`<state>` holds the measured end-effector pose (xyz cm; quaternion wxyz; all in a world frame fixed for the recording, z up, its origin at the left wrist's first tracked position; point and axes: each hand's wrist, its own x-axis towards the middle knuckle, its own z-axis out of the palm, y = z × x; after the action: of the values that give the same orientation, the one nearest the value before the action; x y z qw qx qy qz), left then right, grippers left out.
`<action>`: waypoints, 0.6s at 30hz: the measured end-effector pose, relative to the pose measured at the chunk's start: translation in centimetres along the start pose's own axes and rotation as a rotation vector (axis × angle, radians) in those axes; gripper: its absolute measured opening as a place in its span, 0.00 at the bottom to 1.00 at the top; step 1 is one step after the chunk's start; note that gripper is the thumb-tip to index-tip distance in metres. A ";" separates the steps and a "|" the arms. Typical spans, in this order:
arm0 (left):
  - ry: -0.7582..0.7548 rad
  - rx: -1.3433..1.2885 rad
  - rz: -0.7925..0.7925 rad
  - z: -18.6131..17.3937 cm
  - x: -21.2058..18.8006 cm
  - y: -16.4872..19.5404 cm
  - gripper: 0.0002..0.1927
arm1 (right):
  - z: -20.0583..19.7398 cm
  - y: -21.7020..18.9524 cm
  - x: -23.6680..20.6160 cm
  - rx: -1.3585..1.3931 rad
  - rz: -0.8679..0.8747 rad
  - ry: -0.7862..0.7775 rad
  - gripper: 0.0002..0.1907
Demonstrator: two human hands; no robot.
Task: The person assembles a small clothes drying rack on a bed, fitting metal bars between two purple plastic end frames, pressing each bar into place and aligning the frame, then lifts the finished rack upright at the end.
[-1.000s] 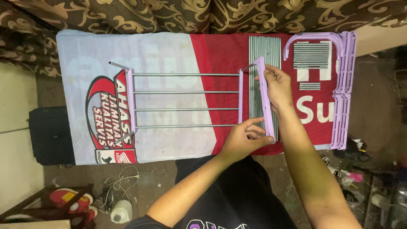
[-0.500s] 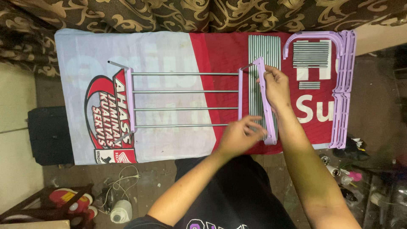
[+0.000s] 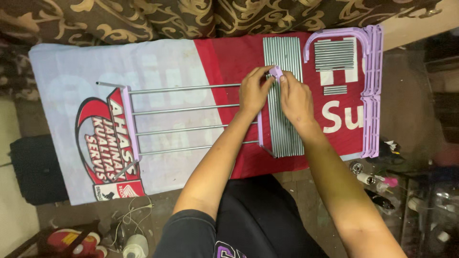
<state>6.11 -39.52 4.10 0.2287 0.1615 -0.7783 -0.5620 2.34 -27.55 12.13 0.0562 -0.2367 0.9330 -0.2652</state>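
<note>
Lilac plastic bar [image 3: 275,72] at rack's right end, mid-banner | we pinch its top with left hand [image 3: 253,91] and right hand [image 3: 294,98], both closed on it | four thin metal rods [image 3: 186,118] span to second lilac bar [image 3: 131,122] | bare banner [image 3: 71,71] left.

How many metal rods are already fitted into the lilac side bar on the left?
4 metal rods, running in parallel from the left lilac side bar: top, second, third, bottom. Their right ends are partly hidden by the left arm.
</note>
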 end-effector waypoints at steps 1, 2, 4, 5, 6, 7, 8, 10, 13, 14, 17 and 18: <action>-0.008 -0.047 -0.080 0.1 0.1 -0.1 0.16 | -0.2 -0.2 0.2 -0.034 -0.016 -0.009 0.14; -0.017 -0.094 -0.165 0.2 0.2 -0.3 0.15 | -0.5 -0.3 0.3 -0.068 -0.031 -0.022 0.14; 0.014 -0.050 -0.061 0.1 0.1 -0.7 0.12 | -0.9 -0.3 0.5 -0.123 -0.058 -0.062 0.15; 0.032 -0.025 -0.005 0.1 0.3 -0.9 0.12 | -0.9 -0.3 0.8 -0.142 -0.075 -0.083 0.16; 0.035 -0.025 0.005 0.1 0.4 -1.1 0.11 | -0.9 -0.2 1.0 -0.160 -0.092 -0.105 0.18; 0.037 -0.025 0.014 0.1 0.4 -1.3 0.10 | -0.8 -0.1 1.3 -0.177 -0.096 -0.123 0.15; 0.040 -0.023 0.021 0.1 0.4 -1.4 0.10 | -0.7 0.0 1.6 -0.194 -0.101 -0.143 0.13; 0.036 -0.017 0.018 0.2 0.4 -1.7 0.10 | -0.4 0.3 2.2 -0.219 -0.134 -0.165 0.12; 0.039 -0.002 0.007 0.4 0.3 -1.9 0.10 | -0.1 0.7 2.5 -0.250 -0.171 -0.194 0.12; 0.041 0.005 0.001 0.5 0.3 -2.0 0.11 | -0.1 0.8 2.6 -0.262 -0.161 -0.213 0.12; 0.026 -0.032 0.013 0.6 0.4 -2.3 0.11 | 0.1 1.0 2.6 -0.300 -0.182 -0.246 0.11; 0.023 -0.035 0.022 0.6 0.4 -2.4 0.11 | 0.2 1.0 2.6 -0.313 -0.197 -0.253 0.10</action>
<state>5.45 -40.03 1.73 0.2468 0.1553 -0.7673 -0.5712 -0.34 -28.10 11.45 0.1094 -0.3638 0.9207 -0.0895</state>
